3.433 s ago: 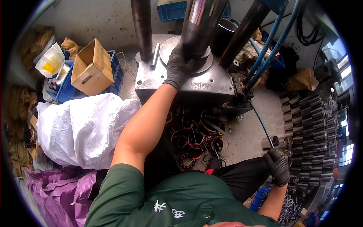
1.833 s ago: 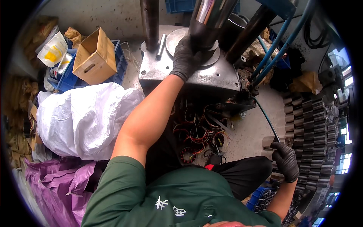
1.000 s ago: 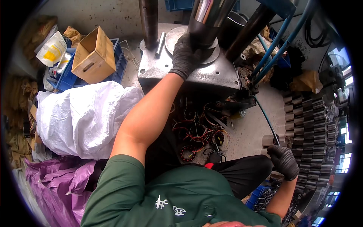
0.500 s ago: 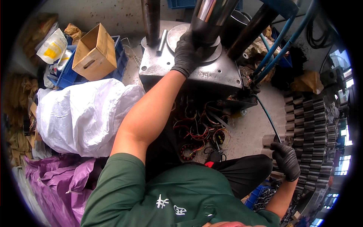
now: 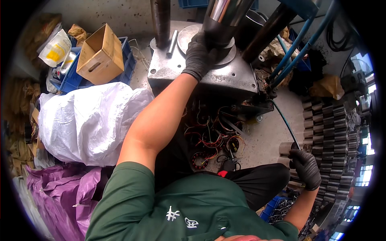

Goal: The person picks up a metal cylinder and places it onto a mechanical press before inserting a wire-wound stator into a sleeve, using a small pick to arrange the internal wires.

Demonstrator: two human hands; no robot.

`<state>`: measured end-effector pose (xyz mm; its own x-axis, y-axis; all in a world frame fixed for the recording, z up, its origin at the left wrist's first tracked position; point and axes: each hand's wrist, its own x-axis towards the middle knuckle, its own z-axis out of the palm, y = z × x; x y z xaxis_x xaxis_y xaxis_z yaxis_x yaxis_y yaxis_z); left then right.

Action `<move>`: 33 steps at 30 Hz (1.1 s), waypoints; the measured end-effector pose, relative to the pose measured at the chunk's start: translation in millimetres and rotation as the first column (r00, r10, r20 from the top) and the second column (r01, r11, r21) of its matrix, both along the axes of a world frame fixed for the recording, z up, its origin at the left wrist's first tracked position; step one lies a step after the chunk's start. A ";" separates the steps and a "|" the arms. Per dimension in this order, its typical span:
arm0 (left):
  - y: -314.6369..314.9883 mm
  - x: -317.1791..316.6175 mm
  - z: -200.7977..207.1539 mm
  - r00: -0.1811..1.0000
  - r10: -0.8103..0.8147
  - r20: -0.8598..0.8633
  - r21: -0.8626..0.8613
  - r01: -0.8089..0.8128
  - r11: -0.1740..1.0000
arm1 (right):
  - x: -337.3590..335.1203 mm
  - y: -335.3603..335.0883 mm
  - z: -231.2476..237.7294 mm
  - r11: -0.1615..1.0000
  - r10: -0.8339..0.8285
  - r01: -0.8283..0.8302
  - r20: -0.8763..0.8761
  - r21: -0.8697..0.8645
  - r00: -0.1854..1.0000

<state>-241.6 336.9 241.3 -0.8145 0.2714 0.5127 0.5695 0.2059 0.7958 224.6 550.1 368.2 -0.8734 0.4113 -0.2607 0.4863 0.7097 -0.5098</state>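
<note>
My left hand, in a black glove, is at the dark lower end of a thick shiny metal cylinder. Its fingers and thumb curl against that end, and some fingertips are hidden. Beneath it lies a round metal plate on the heavy steel base of a press. Out to the right, my gloved right hand is closed round the near end of a long thin lever rod, which runs up to the base's right corner. A short metal bar rests on the base, left of the plate.
Coils with coloured wires lie on the floor under the base. Stacked metal cores line the right. On the left are a white sack, a purple sack and a wooden box on a blue crate. Blue hoses hang at right.
My right hand has shifted slightly to the right with the lever rod's end. My left hand stays at the cylinder.
</note>
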 end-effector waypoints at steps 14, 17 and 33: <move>-5.5 0.8 3.2 0.999 -0.034 -0.002 0.005 0.034 0.999 | -13.3 -9.4 19.2 0.982 -0.172 0.159 -0.140 -0.102 0.975; -8.2 1.4 6.4 0.996 -0.086 0.015 0.016 0.086 0.996 | -12.1 21.2 17.8 0.979 -0.062 0.112 -0.272 0.173 0.960; -66.7 27.6 -8.5 1.000 0.014 -0.005 -0.611 -0.014 0.791 | -181.4 100.1 102.1 0.646 0.137 0.351 -0.555 0.678 0.820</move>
<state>-214.0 270.1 232.8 -0.8206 0.5169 0.2436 0.5628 0.6574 0.5010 43.2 650.2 470.3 -0.6899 0.3418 0.6382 0.4175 0.9080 -0.0351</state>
